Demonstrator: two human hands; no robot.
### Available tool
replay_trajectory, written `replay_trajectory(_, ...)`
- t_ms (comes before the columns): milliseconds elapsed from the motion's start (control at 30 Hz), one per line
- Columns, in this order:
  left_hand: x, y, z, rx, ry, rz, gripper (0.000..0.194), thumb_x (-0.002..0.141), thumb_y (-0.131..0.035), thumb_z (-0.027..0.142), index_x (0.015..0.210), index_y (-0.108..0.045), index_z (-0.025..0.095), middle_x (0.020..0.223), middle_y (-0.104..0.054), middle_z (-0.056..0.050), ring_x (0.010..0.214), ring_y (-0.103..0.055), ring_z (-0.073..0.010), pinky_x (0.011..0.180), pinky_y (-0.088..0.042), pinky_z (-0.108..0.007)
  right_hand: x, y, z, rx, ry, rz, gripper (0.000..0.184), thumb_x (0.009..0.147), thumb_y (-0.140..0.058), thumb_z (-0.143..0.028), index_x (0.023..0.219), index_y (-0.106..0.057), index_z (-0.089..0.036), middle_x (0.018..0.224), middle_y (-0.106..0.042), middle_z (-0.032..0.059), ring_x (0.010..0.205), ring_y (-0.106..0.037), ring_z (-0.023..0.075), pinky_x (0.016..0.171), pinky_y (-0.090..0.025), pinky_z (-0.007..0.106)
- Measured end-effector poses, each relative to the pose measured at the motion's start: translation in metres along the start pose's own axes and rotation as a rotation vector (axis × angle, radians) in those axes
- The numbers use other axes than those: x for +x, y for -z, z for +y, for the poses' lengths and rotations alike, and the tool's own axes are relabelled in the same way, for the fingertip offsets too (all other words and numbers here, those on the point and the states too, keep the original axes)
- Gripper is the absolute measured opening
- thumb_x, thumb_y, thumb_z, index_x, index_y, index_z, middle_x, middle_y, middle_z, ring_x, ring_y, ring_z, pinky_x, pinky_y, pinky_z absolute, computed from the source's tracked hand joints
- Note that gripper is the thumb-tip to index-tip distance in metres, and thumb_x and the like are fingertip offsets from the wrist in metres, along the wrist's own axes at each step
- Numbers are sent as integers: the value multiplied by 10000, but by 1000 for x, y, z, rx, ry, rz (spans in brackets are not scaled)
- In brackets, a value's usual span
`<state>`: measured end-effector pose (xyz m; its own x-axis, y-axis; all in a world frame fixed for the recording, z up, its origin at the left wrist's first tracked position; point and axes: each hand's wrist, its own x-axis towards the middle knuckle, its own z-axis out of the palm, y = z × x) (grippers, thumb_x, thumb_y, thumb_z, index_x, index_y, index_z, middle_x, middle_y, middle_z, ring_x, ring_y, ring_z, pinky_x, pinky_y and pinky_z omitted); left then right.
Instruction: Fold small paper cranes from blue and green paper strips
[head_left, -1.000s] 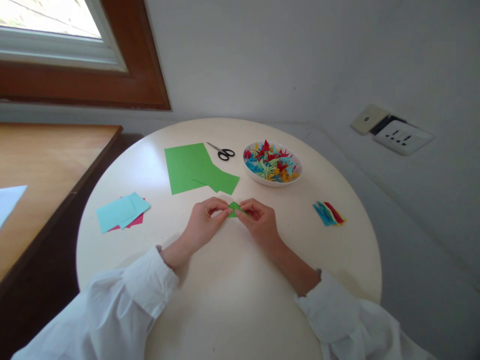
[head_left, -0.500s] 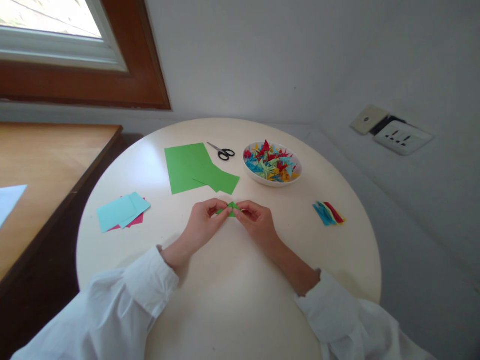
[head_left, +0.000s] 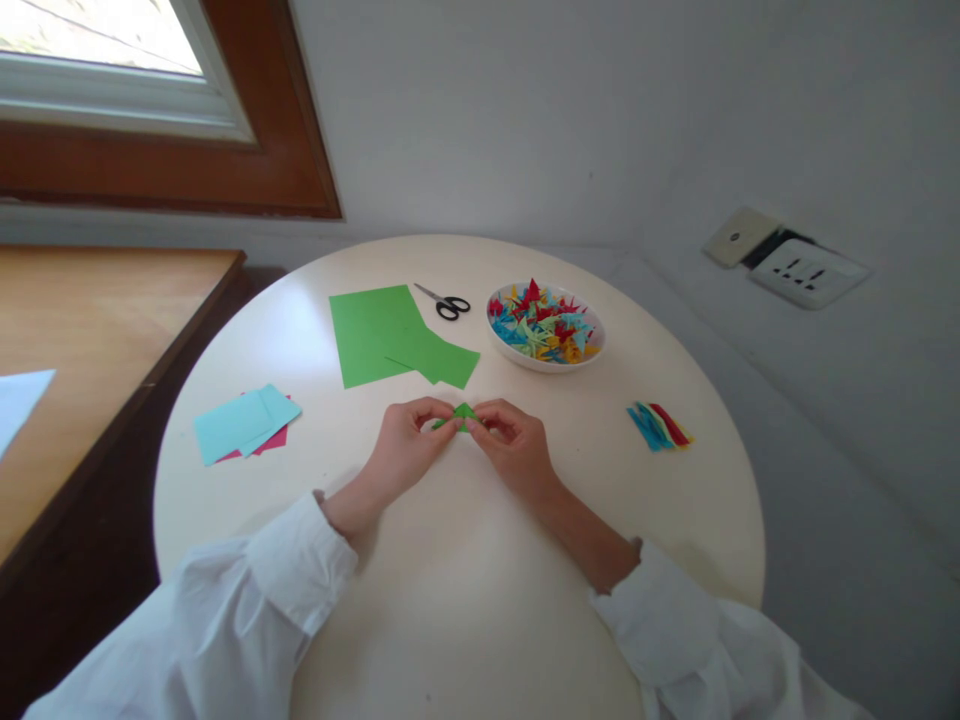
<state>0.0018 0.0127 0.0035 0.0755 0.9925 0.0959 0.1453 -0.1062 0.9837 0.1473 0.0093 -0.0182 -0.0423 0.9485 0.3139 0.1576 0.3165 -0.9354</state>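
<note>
A small piece of folded green paper (head_left: 464,411) is pinched between both hands above the middle of the round table. My left hand (head_left: 409,440) is closed, thumb and forefinger on the paper's left side. My right hand (head_left: 520,445) grips the right side the same way, its thumb close to the left one. The fingers cover much of the paper, which shows a peak at the top. Just beyond the hands lie green paper sheets (head_left: 381,335), one large and smaller ones overlapping it.
Black-handled scissors (head_left: 448,307) lie at the back of the white table (head_left: 465,620). Right of them stands a white bowl (head_left: 536,364) full of colourful folded paper cranes. Light blue and pink paper (head_left: 232,420) lies at left, folded coloured strips (head_left: 658,428) at right.
The thumbs have shifted very slightly on the green paper, and its peak shows a little differently. Everything else on the table stays where it was.
</note>
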Motion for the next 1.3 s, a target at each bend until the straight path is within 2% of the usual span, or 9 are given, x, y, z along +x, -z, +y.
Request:
replay_trajectory(300,0,0,1,-65,82,2,181,637,-696,308,635,-683,128,633,-677,-35,577,-566,-130,554,-424,-232,2,0,-2,70,-137,58,115,660,-670,-287,679,-637,-179,682,-654,16,641,-587,148,628,-476,275)
replay_trajectory(567,1,-1,-1,-168,144,61,249,552,-760,321,572,-603,128,558,-624,0,504,-526,-90,483,-383,-197,2,-1,-3,139,-175,77,126,644,-686,-291,667,-631,-180,653,-647,4,609,-587,137,611,-480,266)
replay_trajectory(700,2,-2,-2,-220,129,59,279,540,-778,308,621,-569,141,548,-609,22,498,-538,-85,474,-377,-184,2,-2,-3,158,-188,94,136,630,-699,-289,665,-623,-181,654,-642,0,612,-589,131,628,-486,265)
replay_trajectory(833,2,-3,-3,-300,130,30,315,537,-787,299,713,-571,153,586,-639,15,563,-597,-109,542,-440,-202,2,-3,-4,188,-208,111,170,604,-716,-295,670,-608,-182,656,-636,-2,617,-593,132,636,-495,269)
replay_trajectory(1133,1,-2,-6,-184,97,-42,282,621,-728,360,781,-677,134,747,-708,-60,661,-633,-163,607,-480,-254,3,-3,-5,175,-222,109,219,586,-735,-302,702,-590,-187,662,-624,-1,625,-594,136,633,-497,271)
replay_trajectory(1300,1,-2,-7,-127,102,-32,276,622,-716,377,748,-676,134,724,-707,-60,645,-630,-163,594,-481,-255,2,-2,-4,112,-199,94,214,603,-726,-318,710,-592,-190,650,-620,-1,612,-586,134,608,-493,263)
